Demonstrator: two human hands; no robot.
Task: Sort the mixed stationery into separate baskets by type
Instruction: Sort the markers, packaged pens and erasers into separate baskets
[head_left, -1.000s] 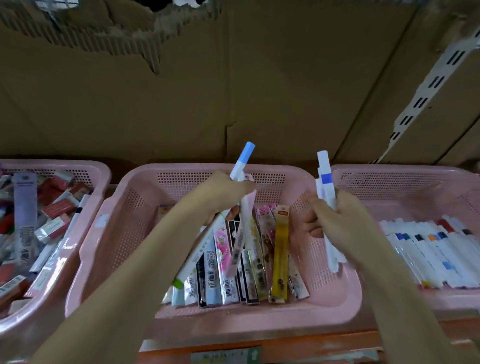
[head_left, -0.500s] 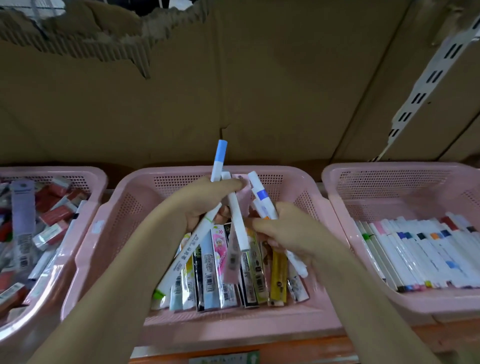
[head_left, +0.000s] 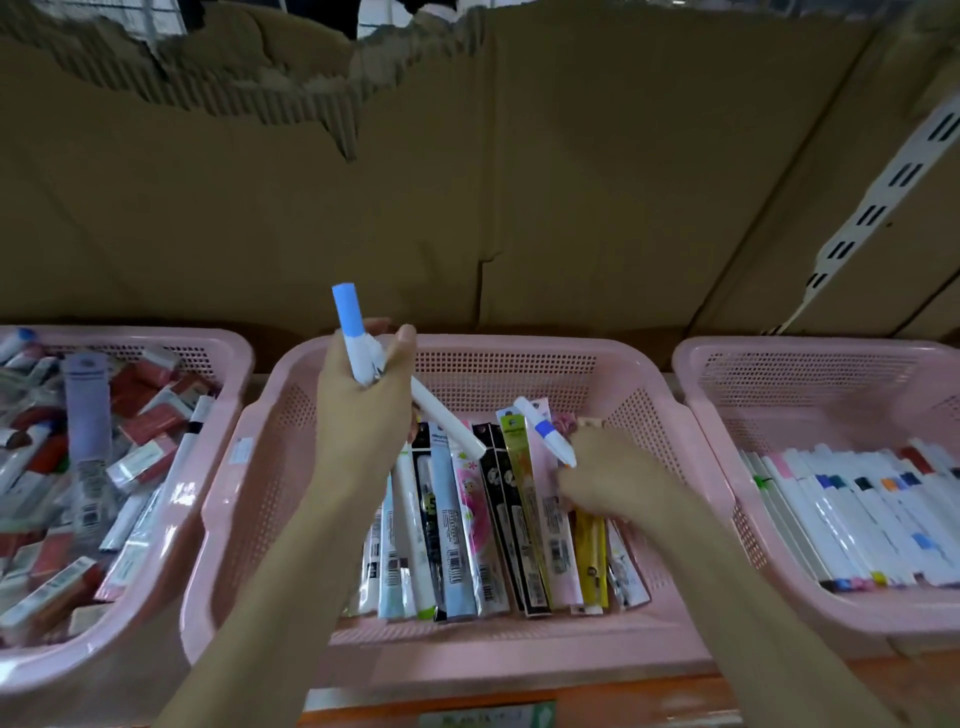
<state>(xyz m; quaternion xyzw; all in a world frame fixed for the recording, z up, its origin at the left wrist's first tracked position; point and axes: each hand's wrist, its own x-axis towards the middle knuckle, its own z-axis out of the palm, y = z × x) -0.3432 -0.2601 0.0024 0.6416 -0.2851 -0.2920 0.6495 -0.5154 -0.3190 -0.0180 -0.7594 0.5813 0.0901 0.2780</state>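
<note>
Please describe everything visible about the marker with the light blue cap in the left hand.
The marker with the light blue cap has a white, plastic-looking barrel. It is held roughly upright, cap upward, above the back of the middle pink basket. The left hand grips it together with another white marker, which slants down to the right.

Dim, warm overhead light, soft motion blur (worst at edges), wide-angle bowing.

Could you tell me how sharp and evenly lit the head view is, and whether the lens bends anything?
Head view: the right hand is smeared by motion blur, the left hand with its blue-capped marker sharper; wide-angle distortion curves the left basket and right basket rims; lighting dim and flat, slight glare on plastic packets.
</note>
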